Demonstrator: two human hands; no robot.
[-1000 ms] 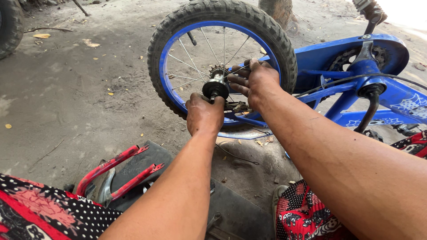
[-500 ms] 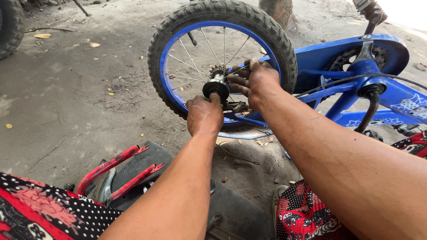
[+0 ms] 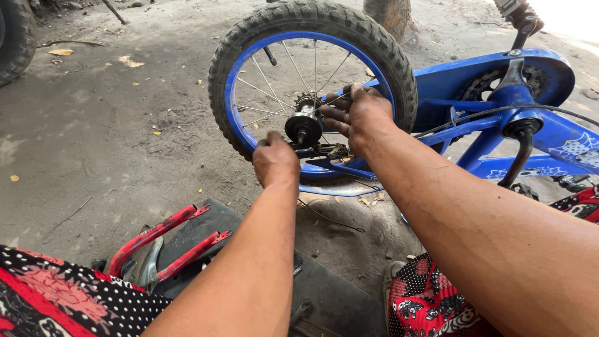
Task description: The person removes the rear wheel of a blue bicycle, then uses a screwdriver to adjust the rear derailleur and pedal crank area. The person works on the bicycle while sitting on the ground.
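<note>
Red-handled pliers (image 3: 163,240) lie on the dark mat (image 3: 340,298) near my knees. My left hand (image 3: 275,159) is closed just below the wheel hub (image 3: 303,126). My right hand (image 3: 353,115) grips the blue wheel's (image 3: 310,93) spokes beside the hub.

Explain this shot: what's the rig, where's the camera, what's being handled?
No machine here: a person works with bare hands, filmed by one camera worn on the head, looking down along both forearms. A small blue bicycle lies on a dirt ground. The left hand is at the black axle end of the rear wheel hub; whether it grips anything is hidden. The right hand reaches through the spokes, fingers at the sprocket side. Nearer the camera, a red metal fork-like part rests on a dark mat.
</note>
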